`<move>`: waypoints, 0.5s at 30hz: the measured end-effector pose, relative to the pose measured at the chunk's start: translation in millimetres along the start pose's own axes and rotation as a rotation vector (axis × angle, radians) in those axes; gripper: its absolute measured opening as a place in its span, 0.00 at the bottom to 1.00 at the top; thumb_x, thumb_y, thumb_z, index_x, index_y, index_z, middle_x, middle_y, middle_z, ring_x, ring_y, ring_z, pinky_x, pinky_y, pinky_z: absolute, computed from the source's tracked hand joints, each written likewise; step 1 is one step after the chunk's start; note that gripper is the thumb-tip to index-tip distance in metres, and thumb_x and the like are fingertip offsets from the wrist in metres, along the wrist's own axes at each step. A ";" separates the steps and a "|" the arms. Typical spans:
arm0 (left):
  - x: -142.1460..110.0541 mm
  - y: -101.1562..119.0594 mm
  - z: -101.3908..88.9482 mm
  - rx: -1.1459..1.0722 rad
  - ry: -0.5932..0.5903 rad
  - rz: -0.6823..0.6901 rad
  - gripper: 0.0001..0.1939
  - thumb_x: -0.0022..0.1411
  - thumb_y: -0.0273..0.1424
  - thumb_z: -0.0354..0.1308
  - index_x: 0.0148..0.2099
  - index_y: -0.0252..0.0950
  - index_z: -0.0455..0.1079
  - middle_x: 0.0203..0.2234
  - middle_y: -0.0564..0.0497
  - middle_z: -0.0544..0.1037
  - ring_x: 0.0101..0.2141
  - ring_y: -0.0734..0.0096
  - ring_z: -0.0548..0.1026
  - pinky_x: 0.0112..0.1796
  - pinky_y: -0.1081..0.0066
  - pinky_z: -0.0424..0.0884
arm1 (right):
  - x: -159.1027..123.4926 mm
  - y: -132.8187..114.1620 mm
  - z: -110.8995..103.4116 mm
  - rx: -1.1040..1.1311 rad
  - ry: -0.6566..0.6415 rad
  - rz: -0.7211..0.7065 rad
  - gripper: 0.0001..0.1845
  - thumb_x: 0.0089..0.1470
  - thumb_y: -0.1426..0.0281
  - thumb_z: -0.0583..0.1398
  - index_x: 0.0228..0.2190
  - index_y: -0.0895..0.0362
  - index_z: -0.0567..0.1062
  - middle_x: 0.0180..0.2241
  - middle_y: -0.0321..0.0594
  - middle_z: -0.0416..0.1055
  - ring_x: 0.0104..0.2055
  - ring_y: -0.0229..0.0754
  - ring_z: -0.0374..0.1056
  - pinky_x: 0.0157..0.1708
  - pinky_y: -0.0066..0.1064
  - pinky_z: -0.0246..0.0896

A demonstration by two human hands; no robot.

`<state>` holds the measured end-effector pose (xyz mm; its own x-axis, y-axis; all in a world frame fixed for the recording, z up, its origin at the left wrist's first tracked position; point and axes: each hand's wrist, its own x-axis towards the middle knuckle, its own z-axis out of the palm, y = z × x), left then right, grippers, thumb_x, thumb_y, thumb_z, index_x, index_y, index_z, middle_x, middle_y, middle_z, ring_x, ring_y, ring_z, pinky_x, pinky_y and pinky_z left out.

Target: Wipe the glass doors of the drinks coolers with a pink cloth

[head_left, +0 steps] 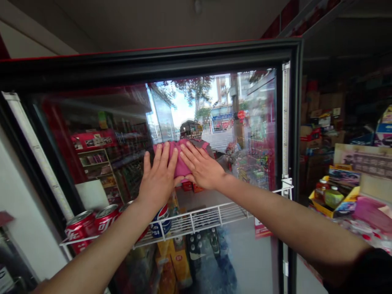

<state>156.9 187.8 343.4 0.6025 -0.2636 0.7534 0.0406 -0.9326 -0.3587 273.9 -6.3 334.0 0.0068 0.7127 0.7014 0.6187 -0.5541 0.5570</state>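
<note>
At far left we see red cans [80, 228] on the wire rack [206, 219]. Then comes our left hand [157, 173], flat with fingers parted, on the pink cloth [181, 166] against the glass [255, 122]. The cloth lies under and between both our hands; our right hand [202, 165] is flat too, fingers slightly parted, on its right part.
</note>
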 end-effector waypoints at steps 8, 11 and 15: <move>25.2 63.5 5.5 -0.031 -0.011 0.006 0.50 0.73 0.48 0.64 0.84 0.34 0.46 0.82 0.34 0.41 0.82 0.36 0.45 0.76 0.27 0.43 | -55.3 47.2 -6.7 0.033 -0.026 0.001 0.54 0.73 0.53 0.61 0.81 0.67 0.41 0.83 0.56 0.31 0.86 0.58 0.22 0.83 0.58 0.43; 34.3 87.1 8.2 -0.020 -0.011 0.023 0.50 0.73 0.48 0.63 0.84 0.33 0.45 0.82 0.34 0.40 0.82 0.36 0.44 0.77 0.27 0.42 | -73.9 64.1 -11.0 0.033 -0.039 0.004 0.54 0.74 0.53 0.61 0.81 0.66 0.40 0.83 0.56 0.32 0.86 0.58 0.24 0.82 0.58 0.44; 47.6 118.3 15.0 -0.017 -0.005 0.048 0.50 0.74 0.48 0.62 0.84 0.31 0.44 0.82 0.34 0.39 0.82 0.36 0.42 0.77 0.29 0.41 | -100.1 86.7 -17.5 -0.006 -0.068 0.006 0.53 0.73 0.53 0.62 0.80 0.68 0.45 0.83 0.58 0.33 0.86 0.60 0.26 0.82 0.58 0.46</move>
<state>202.3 68.6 328.6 0.6072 -0.3071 0.7328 -0.0024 -0.9230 -0.3848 313.1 -133.2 319.9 0.0643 0.7367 0.6731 0.6141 -0.5609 0.5552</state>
